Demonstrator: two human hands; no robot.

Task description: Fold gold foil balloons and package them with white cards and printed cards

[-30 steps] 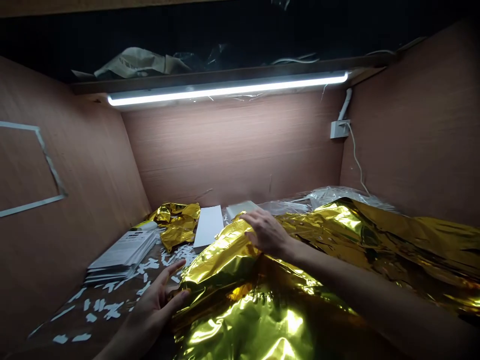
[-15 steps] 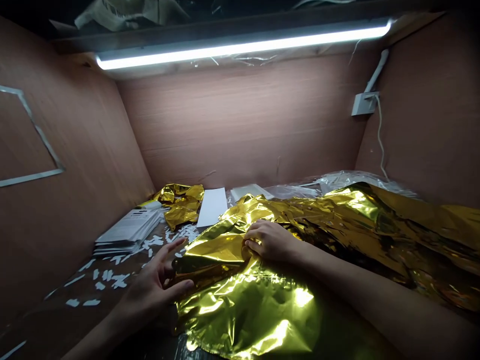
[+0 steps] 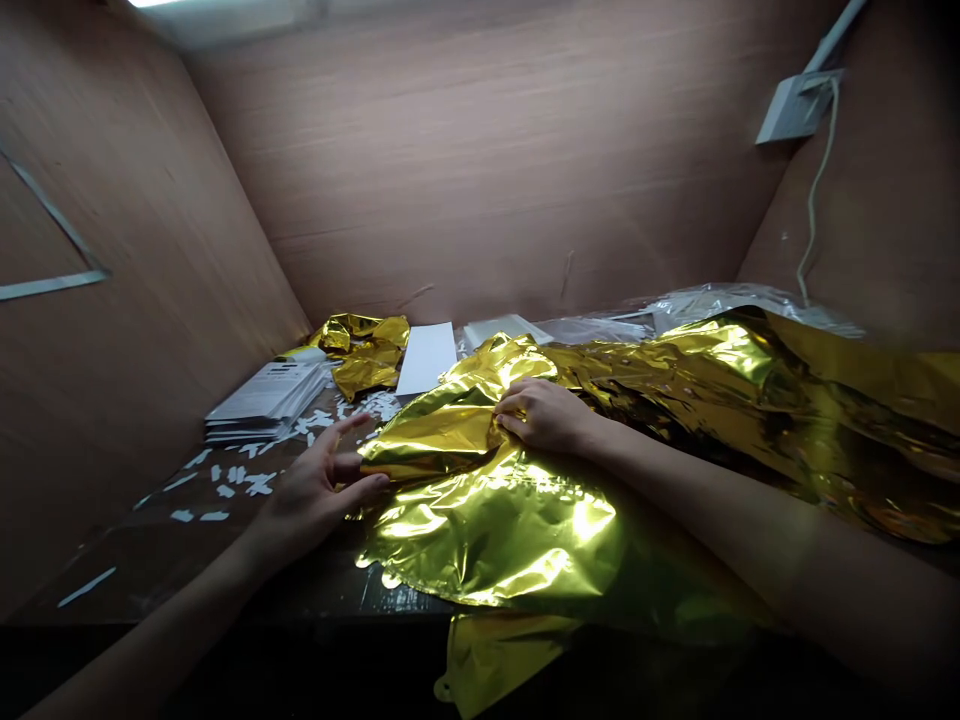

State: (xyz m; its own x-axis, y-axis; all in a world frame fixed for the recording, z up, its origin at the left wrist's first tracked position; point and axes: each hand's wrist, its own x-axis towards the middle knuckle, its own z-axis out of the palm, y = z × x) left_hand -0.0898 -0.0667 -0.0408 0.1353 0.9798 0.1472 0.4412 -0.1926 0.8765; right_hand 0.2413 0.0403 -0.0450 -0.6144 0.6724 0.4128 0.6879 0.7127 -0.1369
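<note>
A shiny gold foil balloon point(image 3: 495, 535), flat and creased, lies in front of me with small tabs along its rounded lower edge. Its folded upper part bunches under my right hand point(image 3: 544, 415), whose fingers are curled and closed on the foil. At the balloon's left edge is my left hand point(image 3: 322, 480), thumb and fingers spread apart; whether the thumb touches the foil I cannot tell. More gold foil point(image 3: 675, 400) lies heaped to the right, partly behind my right forearm. Another gold piece point(image 3: 506, 655) hangs over the table's front edge.
On the left stand a stack of printed white sheets point(image 3: 266, 400) and scattered white paper scraps point(image 3: 240, 475). Behind are crumpled gold foil point(image 3: 367, 355), a white card point(image 3: 426, 358) and clear plastic bags point(image 3: 750, 305). Wooden panels point(image 3: 465, 180) enclose three sides; a white socket box point(image 3: 799, 108) with a cable hangs right.
My view has tilted down, bringing the table's front edge and the hanging gold piece into sight. The right hand stays on the foil; the left remains spread at its edge.
</note>
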